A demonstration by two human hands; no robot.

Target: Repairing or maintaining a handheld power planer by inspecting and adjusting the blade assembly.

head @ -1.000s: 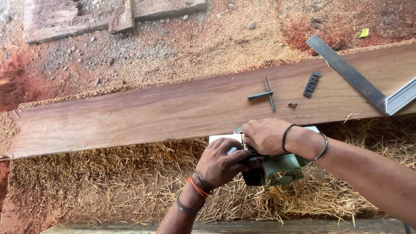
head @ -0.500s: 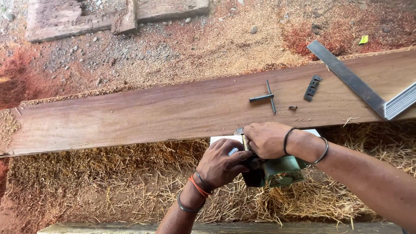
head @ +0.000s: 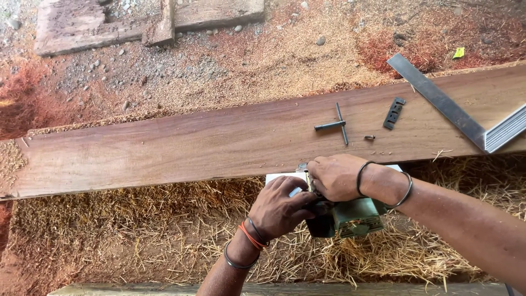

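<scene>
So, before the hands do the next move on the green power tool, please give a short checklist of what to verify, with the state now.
1. Left hand and right hand both on the green power tool: ok.
2. T-shaped key within view on the long plank: ok.
3. Small screw and dark metal plate lying apart on the plank: ok.
4. Steel square away from the hands: ok.
5. Tool switched off or unplugged: cannot tell.
6. Part under the fingers: hidden, cannot tell.

On the plank [head: 192, 145] lie a T-handled wrench [head: 335, 125], a small screw [head: 370, 137] and a blade plate [head: 394, 113] side by side, with a carpenter's square [head: 444, 104] to their right.
</scene>
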